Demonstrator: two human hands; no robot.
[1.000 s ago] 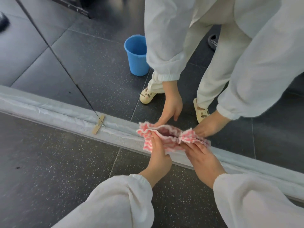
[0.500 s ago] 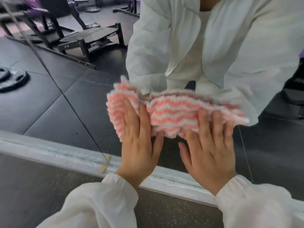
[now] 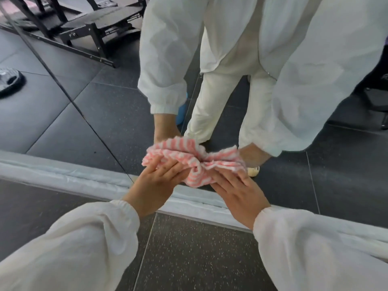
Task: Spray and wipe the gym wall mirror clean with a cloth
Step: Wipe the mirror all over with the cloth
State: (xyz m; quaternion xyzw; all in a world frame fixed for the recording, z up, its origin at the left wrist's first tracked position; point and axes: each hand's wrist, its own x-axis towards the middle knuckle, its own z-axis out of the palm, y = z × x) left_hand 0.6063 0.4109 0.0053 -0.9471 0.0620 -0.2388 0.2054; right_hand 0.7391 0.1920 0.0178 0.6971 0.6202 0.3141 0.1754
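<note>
Low on the mirror (image 3: 88, 114), just above its pale bottom trim (image 3: 63, 177), a bunched pink-and-white striped cloth (image 3: 189, 158) is pressed flat to the glass. The left hand (image 3: 155, 185) lies on the cloth's left part with fingers straight and spread, the grip open and pushing rather than clasping. The right hand (image 3: 237, 190) does the same on the right part, fingers extended over the fabric. Both arms wear white sleeves (image 3: 84, 238). In the reflection the person bends forward in white clothing, and a black bench frame (image 3: 88, 32) stands behind on the dark speckled floor (image 3: 199, 259).
</note>
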